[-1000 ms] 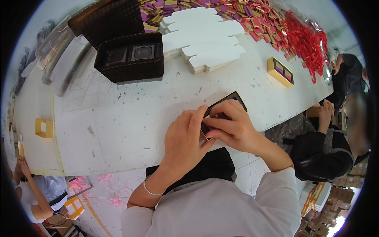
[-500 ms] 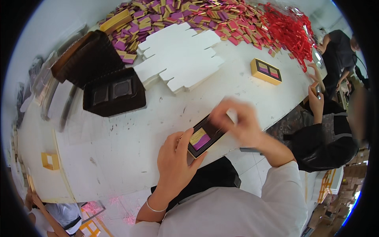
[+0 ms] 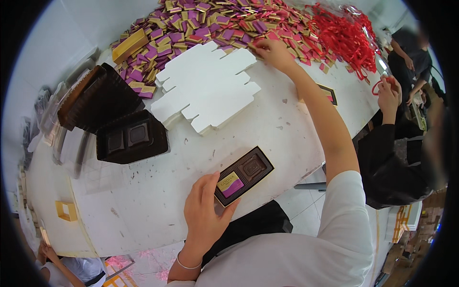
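A small gold-edged box (image 3: 258,182) with a dark ridged tray lies tilted near the table's front edge. Its nearer-left compartment holds a gold-and-purple wrapped chocolate (image 3: 230,184); the other shows only its dark moulded bottom. My left hand (image 3: 203,205) grips the box's left end, thumb along the near side and fingers at the far side. My right hand (image 3: 276,53) is stretched far out to the edge of a heap of purple, pink and gold wrapped chocolates (image 3: 191,24). Its fingertips are pinched together there, and what they hold is too small to make out.
White flat cartons (image 3: 210,86) are stacked mid-table. Dark brown plastic trays (image 3: 131,138) stand at the left, and a gold sleeve (image 3: 66,211) beyond them. Red ribbons (image 3: 339,36) pile at the far right. Behind my right forearm sits another box (image 3: 328,93). A co-worker's hand (image 3: 389,95) holds red ribbon.
My right hand has left the box and reached forward to the chocolate heap. The box's right compartment is now uncovered. My left hand still holds the box.
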Available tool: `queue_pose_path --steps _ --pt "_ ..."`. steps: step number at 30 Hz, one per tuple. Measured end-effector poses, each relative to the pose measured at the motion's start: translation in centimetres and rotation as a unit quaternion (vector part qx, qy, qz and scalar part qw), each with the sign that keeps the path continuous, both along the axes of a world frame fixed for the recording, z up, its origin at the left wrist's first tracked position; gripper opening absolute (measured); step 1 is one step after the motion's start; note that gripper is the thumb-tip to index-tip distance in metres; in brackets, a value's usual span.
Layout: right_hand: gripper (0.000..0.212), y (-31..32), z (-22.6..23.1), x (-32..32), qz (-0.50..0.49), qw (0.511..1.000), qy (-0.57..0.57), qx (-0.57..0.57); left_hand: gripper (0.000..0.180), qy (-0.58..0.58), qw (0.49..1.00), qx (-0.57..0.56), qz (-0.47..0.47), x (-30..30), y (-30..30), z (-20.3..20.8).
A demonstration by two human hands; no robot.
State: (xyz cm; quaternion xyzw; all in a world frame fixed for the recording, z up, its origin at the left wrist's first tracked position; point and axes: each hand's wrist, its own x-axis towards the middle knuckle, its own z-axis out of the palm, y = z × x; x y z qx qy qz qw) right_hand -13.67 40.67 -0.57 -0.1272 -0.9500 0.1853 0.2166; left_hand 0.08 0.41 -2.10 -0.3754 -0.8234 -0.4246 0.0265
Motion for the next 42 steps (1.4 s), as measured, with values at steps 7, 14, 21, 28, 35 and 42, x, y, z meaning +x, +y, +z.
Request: queue_pose_path --steps 7,14,21,28,35,42 --pt "0.026 -4.9 4.4 8.1 0.015 0.837 0.152 -0.525 0.068 -0.006 1.000 0.000 0.012 0.2 -0.2 0.0" --pt "0.015 -14.2 5.0 18.5 0.112 0.876 -0.071 -0.464 0.068 0.007 1.000 0.006 0.010 0.3 0.1 -0.2" --pt "0.018 -17.3 2.5 18.4 0.255 0.941 -0.087 -0.205 0.069 -0.013 1.000 0.002 0.008 0.2 -0.2 0.0" --pt "0.011 -17.8 0.6 18.4 0.221 0.891 -0.062 -0.392 0.068 0.007 1.000 0.010 0.004 0.1 -0.1 -0.1" --pt "0.009 -18.2 0.6 18.5 0.219 0.900 -0.063 -0.372 0.067 -0.004 1.000 0.005 0.011 0.3 -0.1 0.1" --pt "0.017 -18.9 0.5 19.7 0.229 0.905 -0.066 -0.352 0.063 -0.006 1.000 0.017 0.003 0.2 -0.1 -0.2"
